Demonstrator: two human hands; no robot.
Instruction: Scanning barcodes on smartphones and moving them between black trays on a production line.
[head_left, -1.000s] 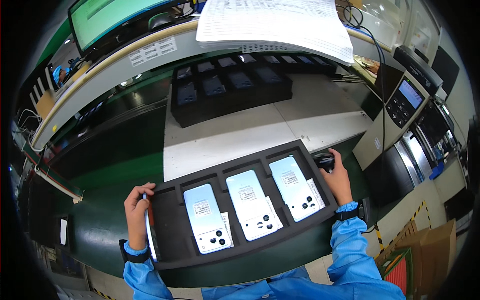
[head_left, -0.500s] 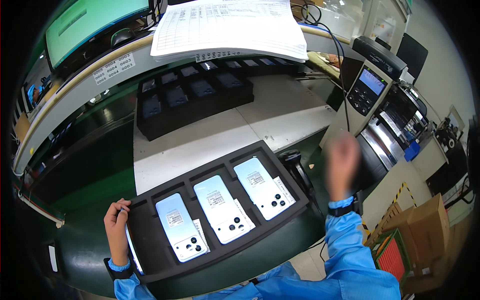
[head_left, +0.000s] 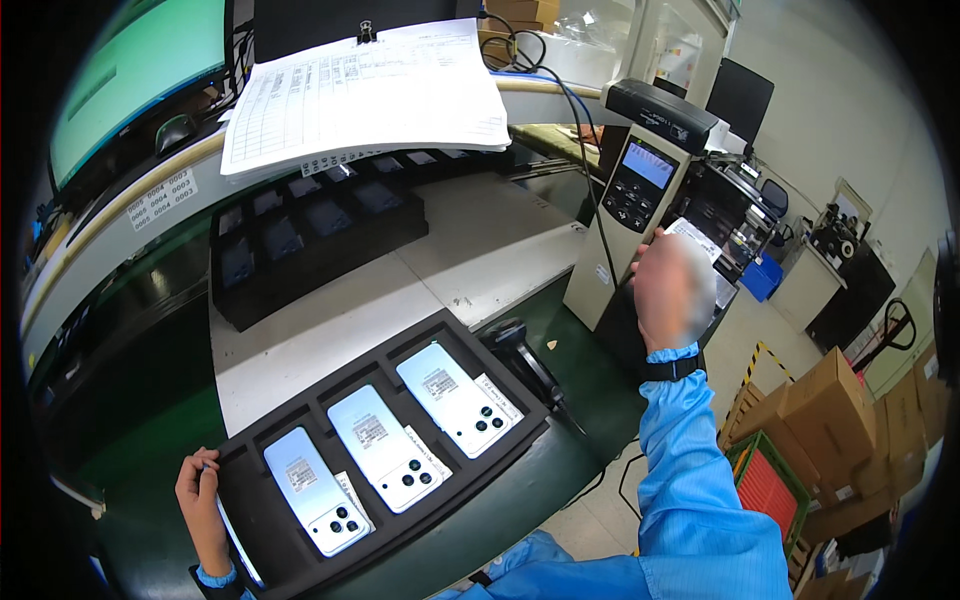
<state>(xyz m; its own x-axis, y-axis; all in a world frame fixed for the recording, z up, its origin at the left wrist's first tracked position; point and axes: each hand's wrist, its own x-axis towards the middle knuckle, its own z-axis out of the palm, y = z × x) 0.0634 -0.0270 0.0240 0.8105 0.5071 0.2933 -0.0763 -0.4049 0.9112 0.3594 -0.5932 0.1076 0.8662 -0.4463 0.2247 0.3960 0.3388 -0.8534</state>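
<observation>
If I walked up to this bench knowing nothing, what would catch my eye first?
Probably the black foam tray at the near edge, holding three pale phones face down in a row, with the left hand on its left end. Next, the right hand, raised and blurred, at the label strip on the grey printer.

Green monitor screen upper left; brown cartons lower right.
</observation>
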